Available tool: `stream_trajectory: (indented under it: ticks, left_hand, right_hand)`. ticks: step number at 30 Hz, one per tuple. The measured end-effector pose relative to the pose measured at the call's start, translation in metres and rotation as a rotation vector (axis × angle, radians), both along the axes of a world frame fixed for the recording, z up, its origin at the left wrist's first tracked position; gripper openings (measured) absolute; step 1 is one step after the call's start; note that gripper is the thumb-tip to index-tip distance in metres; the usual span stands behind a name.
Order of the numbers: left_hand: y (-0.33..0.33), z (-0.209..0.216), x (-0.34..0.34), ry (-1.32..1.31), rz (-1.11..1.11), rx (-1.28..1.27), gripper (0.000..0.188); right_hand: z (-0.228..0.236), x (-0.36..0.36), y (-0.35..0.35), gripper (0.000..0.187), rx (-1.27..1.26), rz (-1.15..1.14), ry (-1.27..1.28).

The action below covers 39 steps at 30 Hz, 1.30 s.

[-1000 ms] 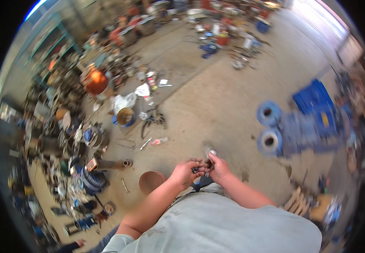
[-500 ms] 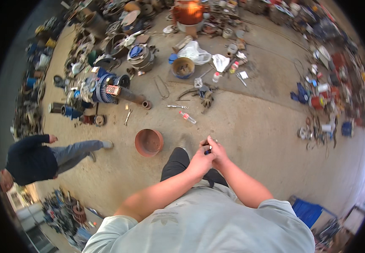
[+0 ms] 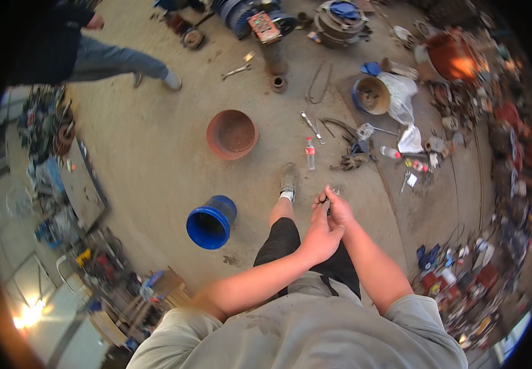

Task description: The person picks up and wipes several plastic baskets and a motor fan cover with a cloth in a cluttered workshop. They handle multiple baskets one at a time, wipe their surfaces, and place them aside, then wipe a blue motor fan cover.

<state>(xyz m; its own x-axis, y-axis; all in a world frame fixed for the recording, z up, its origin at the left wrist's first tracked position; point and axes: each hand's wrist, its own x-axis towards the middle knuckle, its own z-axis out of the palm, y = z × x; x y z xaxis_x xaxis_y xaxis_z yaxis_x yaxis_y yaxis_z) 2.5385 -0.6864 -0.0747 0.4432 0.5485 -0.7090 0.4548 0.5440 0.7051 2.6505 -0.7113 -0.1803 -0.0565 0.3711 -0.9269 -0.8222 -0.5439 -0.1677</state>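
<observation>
In front of my waist, my left hand (image 3: 322,238) and my right hand (image 3: 340,211) are brought together. The fingers of both are closed around a small dark thing, mostly hidden, whose kind I cannot make out. Just beyond them a plastic bottle (image 3: 310,155) with a red cap and label lies on the concrete floor. Dark work gloves (image 3: 355,154) lie right of the bottle. To the left, a reddish-brown round tub (image 3: 232,155) stands on the floor, and nearer to me is a blue bucket (image 3: 209,245) whose opening faces me.
A person (image 3: 112,58) in dark top and grey trousers is at the upper left. Wrenches (image 3: 236,72) lie on the floor, and a basin (image 3: 373,96) holds small parts. Motors, machine parts and scrap line the right side; a workbench (image 3: 81,184) stands left.
My view has turned left, so the floor items sit farther right and the blue bucket has come into view. My hands stay together, and one shoe now shows ahead.
</observation>
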Motion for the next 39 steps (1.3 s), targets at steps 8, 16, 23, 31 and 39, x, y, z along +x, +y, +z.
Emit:
stream_trajectory:
  ticks: [8, 16, 23, 31, 39]
  left_hand:
    - [0.013, -0.167, -0.055, 0.234, 0.271, 0.367, 0.04]
    - [0.09, -0.481, -0.141, 0.873, -0.05, 0.722, 0.078]
    - [0.152, -0.595, -0.186, 0.946, -0.148, 0.812, 0.058]
    - [0.139, -0.658, -0.204, 0.87, 0.013, 1.183, 0.02]
    - [0.152, -0.577, -0.221, 0.772, 0.42, 1.031, 0.031]
  right_hand:
    - [-0.147, 0.015, 0.016, 0.054, 0.016, 0.384, 0.107]
    - [-0.36, 0.076, 0.003, 0.034, -0.006, 0.947, -0.413]
    - [-0.529, 0.06, 0.119, 0.042, 0.418, 1.413, -1.237]
    - [-0.607, 0.02, 0.209, 0.027, 0.895, 1.92, -1.494]
    - [-0.583, 0.039, 0.198, 0.069, 0.902, 1.311, -1.591]
